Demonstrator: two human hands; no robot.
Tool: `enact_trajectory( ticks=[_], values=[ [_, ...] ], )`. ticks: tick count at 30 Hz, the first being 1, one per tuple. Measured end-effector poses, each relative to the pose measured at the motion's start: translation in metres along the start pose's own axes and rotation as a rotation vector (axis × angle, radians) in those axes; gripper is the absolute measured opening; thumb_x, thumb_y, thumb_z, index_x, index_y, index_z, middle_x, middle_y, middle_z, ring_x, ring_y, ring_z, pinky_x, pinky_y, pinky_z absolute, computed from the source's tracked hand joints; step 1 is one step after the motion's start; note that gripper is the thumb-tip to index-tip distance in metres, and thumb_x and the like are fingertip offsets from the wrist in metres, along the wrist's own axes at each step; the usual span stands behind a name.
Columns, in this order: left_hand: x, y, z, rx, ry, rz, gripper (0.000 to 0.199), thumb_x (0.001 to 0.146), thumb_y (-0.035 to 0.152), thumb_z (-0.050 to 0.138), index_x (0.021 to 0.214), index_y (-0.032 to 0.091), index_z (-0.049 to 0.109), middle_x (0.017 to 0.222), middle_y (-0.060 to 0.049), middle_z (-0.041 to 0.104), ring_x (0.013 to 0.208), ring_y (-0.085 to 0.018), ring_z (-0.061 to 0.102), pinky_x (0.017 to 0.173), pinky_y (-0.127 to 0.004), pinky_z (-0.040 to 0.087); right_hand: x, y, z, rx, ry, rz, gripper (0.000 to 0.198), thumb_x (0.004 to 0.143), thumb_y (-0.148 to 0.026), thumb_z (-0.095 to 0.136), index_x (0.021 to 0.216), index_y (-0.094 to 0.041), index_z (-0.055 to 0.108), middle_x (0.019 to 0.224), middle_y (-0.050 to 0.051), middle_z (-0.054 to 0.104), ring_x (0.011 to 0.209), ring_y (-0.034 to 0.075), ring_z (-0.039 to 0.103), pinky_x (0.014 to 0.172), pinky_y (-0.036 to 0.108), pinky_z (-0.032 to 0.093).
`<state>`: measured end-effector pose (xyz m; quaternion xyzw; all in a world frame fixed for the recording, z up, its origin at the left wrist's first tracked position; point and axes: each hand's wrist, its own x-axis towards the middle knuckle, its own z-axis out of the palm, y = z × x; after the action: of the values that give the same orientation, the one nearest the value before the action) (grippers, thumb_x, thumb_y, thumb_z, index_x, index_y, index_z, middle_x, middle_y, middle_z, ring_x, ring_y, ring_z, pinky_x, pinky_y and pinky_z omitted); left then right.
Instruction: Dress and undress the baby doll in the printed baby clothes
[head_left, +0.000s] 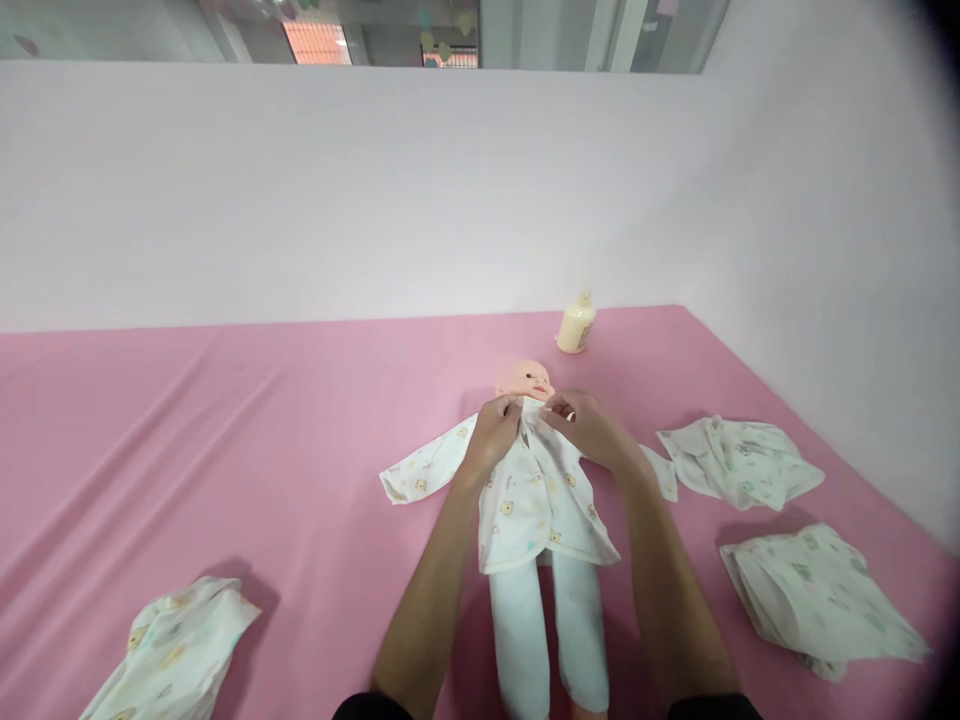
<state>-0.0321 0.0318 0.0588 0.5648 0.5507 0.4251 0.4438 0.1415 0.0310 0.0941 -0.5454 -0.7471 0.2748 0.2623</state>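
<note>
a baby doll (536, 480) was laid on its back just below the centre of the frame, head (523, 379) toward the wall, dressed in a printed white shirt (529, 500) and white leggings (547, 630). the shirt's neckline was gripped from both sides: the left hand (493, 432) was curled with its fingertips pinched on the left edge of the collar, and the right hand (589, 425) was likewise closed in a pinch on the opposite edge, the two nearly touching under the doll's chin. whether a snap or a tie was caught between the fingers could not be told.

the step in hand was judged to be the fastening of the shirt at the neck. it would be done well if both front panels were drawn flat and level first, so that the edges overlapped evenly, and if the fabric was kept off the doll's face.

one sleeve (420, 470) was spread out to the left of centre. on the pink sheet (225, 450) a cream bottle (576, 324) was stood upright above the doll's head, near the wall. loose printed garments were seen at centre right (739, 460), lower right (817, 595) and lower left (169, 655).
</note>
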Motion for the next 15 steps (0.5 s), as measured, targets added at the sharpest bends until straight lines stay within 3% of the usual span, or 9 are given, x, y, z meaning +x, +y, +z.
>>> enact_trajectory(
  ticks=[3, 5, 8, 10, 15],
  values=[
    [-0.007, 0.006, -0.009, 0.046, -0.103, -0.037, 0.026, 0.090, 0.034, 0.043, 0.078, 0.016, 0.057, 0.062, 0.004, 0.041, 0.053, -0.008, 0.034, 0.052, -0.022, 0.026, -0.007, -0.005, -0.001, 0.009, -0.076, 0.062, 0.030, 0.086, -0.050, 0.059, 0.083, -0.021, 0.059, 0.081, 0.000, 0.062, 0.072, 0.015, 0.053, 0.061, 0.028, 0.037],
    [-0.013, 0.012, -0.017, 0.119, -0.156, -0.051, 0.024, 0.090, 0.035, 0.045, 0.086, 0.017, 0.060, 0.066, 0.003, 0.046, 0.055, -0.009, 0.038, 0.052, -0.022, 0.028, -0.007, -0.007, 0.002, -0.019, -0.138, 0.090, 0.026, 0.084, -0.047, 0.061, 0.083, -0.021, 0.057, 0.077, -0.001, 0.061, 0.068, 0.015, 0.051, 0.057, 0.027, 0.034],
    [-0.024, 0.025, -0.029, 0.301, -0.190, -0.084, 0.036, 0.088, 0.045, 0.051, 0.110, 0.019, 0.061, 0.090, -0.003, 0.063, 0.073, -0.013, 0.055, 0.061, -0.023, 0.037, -0.004, -0.006, 0.008, -0.072, -0.195, 0.091, 0.013, 0.081, -0.032, 0.060, 0.079, -0.021, 0.055, 0.074, -0.002, 0.060, 0.065, 0.014, 0.049, 0.056, 0.027, 0.031],
    [-0.032, 0.035, -0.033, 0.440, -0.214, -0.108, 0.046, 0.087, 0.051, 0.052, 0.121, 0.021, 0.058, 0.104, -0.006, 0.066, 0.086, -0.018, 0.060, 0.066, -0.025, 0.040, -0.002, -0.006, 0.010, -0.081, -0.204, 0.076, 0.006, 0.078, -0.025, 0.058, 0.077, -0.021, 0.054, 0.071, -0.003, 0.058, 0.064, 0.013, 0.048, 0.056, 0.027, 0.029],
    [-0.045, 0.051, -0.018, 0.843, -0.200, -0.084, 0.023, 0.088, 0.039, 0.051, 0.096, 0.019, 0.058, 0.098, -0.008, 0.068, 0.086, -0.024, 0.062, 0.068, -0.030, 0.037, -0.003, -0.007, 0.008, -0.074, -0.129, 0.107, 0.005, 0.077, -0.018, 0.050, 0.080, -0.020, 0.054, 0.068, -0.003, 0.053, 0.063, 0.013, 0.044, 0.056, 0.028, 0.026]
  ],
)
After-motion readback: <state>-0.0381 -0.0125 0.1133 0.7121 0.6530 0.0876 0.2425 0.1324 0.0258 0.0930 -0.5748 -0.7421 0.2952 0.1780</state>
